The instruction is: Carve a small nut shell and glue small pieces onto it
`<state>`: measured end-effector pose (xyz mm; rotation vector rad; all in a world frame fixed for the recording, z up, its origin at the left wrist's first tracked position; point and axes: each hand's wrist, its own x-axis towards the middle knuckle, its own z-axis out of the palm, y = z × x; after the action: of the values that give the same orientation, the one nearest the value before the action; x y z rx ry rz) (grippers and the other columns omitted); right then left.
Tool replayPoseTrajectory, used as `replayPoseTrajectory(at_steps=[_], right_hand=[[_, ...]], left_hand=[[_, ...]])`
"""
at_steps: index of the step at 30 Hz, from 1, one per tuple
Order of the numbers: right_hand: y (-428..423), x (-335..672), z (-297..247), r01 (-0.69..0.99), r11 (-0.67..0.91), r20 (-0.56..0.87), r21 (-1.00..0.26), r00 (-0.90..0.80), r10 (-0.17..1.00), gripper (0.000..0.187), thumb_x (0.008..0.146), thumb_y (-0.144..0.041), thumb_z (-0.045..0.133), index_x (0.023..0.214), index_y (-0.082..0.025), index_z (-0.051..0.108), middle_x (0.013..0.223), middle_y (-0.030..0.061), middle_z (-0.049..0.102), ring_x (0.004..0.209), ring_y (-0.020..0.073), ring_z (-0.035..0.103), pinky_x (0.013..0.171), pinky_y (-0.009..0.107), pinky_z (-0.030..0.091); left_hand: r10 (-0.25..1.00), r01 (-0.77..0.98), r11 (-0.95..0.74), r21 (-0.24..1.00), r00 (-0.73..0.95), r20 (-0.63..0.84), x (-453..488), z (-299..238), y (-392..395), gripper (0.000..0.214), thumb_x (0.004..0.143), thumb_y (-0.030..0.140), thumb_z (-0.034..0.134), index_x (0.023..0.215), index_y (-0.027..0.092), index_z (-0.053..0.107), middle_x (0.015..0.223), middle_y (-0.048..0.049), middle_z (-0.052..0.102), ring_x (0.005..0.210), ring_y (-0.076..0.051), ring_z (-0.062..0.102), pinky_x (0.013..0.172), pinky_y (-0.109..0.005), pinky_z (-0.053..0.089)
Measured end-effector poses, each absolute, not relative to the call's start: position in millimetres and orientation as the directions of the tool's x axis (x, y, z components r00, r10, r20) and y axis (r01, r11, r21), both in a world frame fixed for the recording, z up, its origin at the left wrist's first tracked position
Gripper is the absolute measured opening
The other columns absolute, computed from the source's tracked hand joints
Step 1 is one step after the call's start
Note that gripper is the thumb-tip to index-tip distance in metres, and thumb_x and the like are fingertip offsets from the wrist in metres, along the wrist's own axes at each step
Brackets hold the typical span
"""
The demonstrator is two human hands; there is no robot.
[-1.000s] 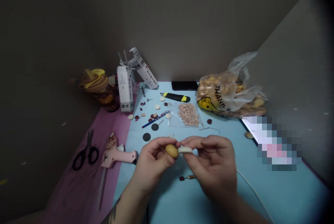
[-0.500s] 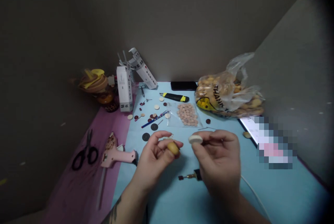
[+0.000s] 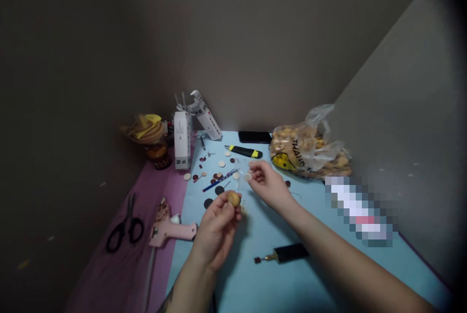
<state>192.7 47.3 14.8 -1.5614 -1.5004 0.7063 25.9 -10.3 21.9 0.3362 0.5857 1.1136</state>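
In my left hand [image 3: 219,228], a small round yellow-brown nut-like piece [image 3: 234,199] is pinched between thumb and fingers. My right hand [image 3: 269,184] reaches out over the far middle of the table, its thumb and fingertips closed on a small white disc [image 3: 247,177]. Beneath that hand lies a clear plastic pouch [image 3: 241,181], largely covered by it. Nearer to me, below the right forearm, a black rotary tool [image 3: 290,253] with a dark red tip lies on the blue mat [image 3: 255,288].
A yellow-black utility knife [image 3: 243,151], a blue pencil-like stick [image 3: 219,180] and several loose discs lie behind the hands. Left are a pink glue gun [image 3: 171,230], scissors [image 3: 126,230] and a white box [image 3: 181,140]. A bag of nut-like pieces [image 3: 306,150] and a lit screen [image 3: 359,213] stand right.
My right hand has moved forward and left with the white disc, from above the rotary tool to over the pouch. My left hand has turned slightly, still holding the nut-like piece. The view has tilted up.
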Motion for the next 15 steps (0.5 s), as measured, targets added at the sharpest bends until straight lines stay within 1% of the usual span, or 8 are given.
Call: replayPoseTrajectory(at_steps=[3, 4, 5, 6, 8, 12, 14, 15], right_hand=[[93.2, 178.7, 2.3, 0.564, 0.046, 0.118, -0.824, 0.092, 0.989, 0.009, 0.076, -0.014, 0.068, 0.083, -0.015, 0.061, 0.070, -0.0020, 0.061, 0.065, 0.0138, 0.059, 0.067, 0.031, 0.052], [107.0, 172.9, -0.8, 0.574, 0.043, 0.110, -0.818, 0.082, 0.991, 0.008, 0.082, -0.019, 0.067, 0.087, -0.014, 0.062, 0.077, 0.0000, 0.063, 0.069, 0.0142, 0.061, 0.068, 0.032, 0.053], [118.6, 167.1, -2.8, 0.579, 0.048, 0.107, -0.814, 0.068, 0.992, 0.014, 0.088, -0.025, 0.063, 0.096, -0.014, 0.063, 0.089, 0.0020, 0.065, 0.076, 0.0148, 0.063, 0.071, 0.033, 0.054], [127.1, 161.9, -3.4, 0.579, 0.057, 0.111, -0.813, 0.060, 0.992, 0.020, 0.090, -0.029, 0.061, 0.103, -0.014, 0.062, 0.098, 0.0041, 0.066, 0.082, 0.0161, 0.064, 0.074, 0.035, 0.055], [132.2, 154.7, 0.1, 0.564, 0.093, 0.142, -0.820, 0.043, 0.989, 0.022, 0.092, -0.031, 0.057, 0.108, -0.015, 0.062, 0.107, 0.0067, 0.065, 0.091, 0.0186, 0.064, 0.081, 0.039, 0.054], [89.1, 157.0, 20.4, 0.488, 0.250, 0.252, -0.836, -0.064, 0.966, 0.023, 0.091, -0.027, 0.050, 0.105, -0.020, 0.066, 0.106, 0.0074, 0.068, 0.101, 0.0219, 0.063, 0.091, 0.041, 0.050], [51.7, 163.4, 30.2, 0.439, 0.365, 0.314, -0.821, -0.187, 0.931, 0.023, 0.086, -0.028, 0.058, 0.106, -0.024, 0.067, 0.110, 0.0054, 0.067, 0.107, 0.0225, 0.061, 0.092, 0.038, 0.049], [33.7, 166.7, 33.5, 0.396, 0.490, 0.396, -0.777, -0.298, 0.869, 0.033, 0.082, -0.027, 0.063, 0.116, -0.025, 0.064, 0.117, 0.0072, 0.065, 0.111, 0.0240, 0.058, 0.094, 0.039, 0.049]], left_hand=[[0.907, -0.775, 0.412, 0.478, 0.302, -0.293, 23.5, 20.2, -8.3, 0.028, 0.066, 0.021, 0.082, 0.088, 0.012, 0.067, 0.084, -0.0004, 0.058, 0.069, -0.007, 0.055, 0.063, -0.016, 0.047], [0.907, -0.789, 0.409, 0.458, 0.296, -0.301, 22.1, 20.2, -7.2, 0.028, 0.065, 0.021, 0.082, 0.087, 0.012, 0.067, 0.083, -0.0005, 0.057, 0.069, -0.007, 0.055, 0.062, -0.017, 0.048], [0.906, -0.802, 0.405, 0.439, 0.290, -0.307, 20.6, 20.2, -5.8, 0.028, 0.065, 0.021, 0.083, 0.085, 0.011, 0.067, 0.082, -0.0008, 0.057, 0.069, -0.007, 0.055, 0.062, -0.017, 0.048], [0.907, -0.815, 0.400, 0.420, 0.286, -0.310, 19.0, 20.2, -4.4, 0.028, 0.064, 0.020, 0.084, 0.085, 0.010, 0.068, 0.082, -0.0011, 0.057, 0.069, -0.008, 0.055, 0.063, -0.017, 0.049], [0.906, -0.836, 0.396, 0.381, 0.286, -0.313, 16.3, 20.1, -1.9, 0.029, 0.062, 0.019, 0.084, 0.084, 0.009, 0.068, 0.082, -0.0017, 0.058, 0.069, -0.008, 0.056, 0.063, -0.017, 0.049], [0.900, -0.859, 0.397, 0.324, 0.296, -0.319, 15.8, 18.9, -1.0, 0.028, 0.064, 0.024, 0.085, 0.085, 0.012, 0.070, 0.087, -0.0025, 0.061, 0.074, -0.009, 0.057, 0.066, -0.019, 0.049], [0.903, -0.850, 0.401, 0.341, 0.303, -0.305, 19.1, 17.5, -3.4, 0.030, 0.063, 0.028, 0.085, 0.086, 0.014, 0.071, 0.090, -0.0034, 0.062, 0.080, -0.012, 0.059, 0.068, -0.021, 0.050], [0.903, -0.838, 0.409, 0.360, 0.315, -0.292, 21.6, 16.6, -5.3, 0.031, 0.064, 0.030, 0.085, 0.087, 0.015, 0.072, 0.091, -0.0041, 0.063, 0.083, -0.013, 0.059, 0.070, -0.022, 0.049]])
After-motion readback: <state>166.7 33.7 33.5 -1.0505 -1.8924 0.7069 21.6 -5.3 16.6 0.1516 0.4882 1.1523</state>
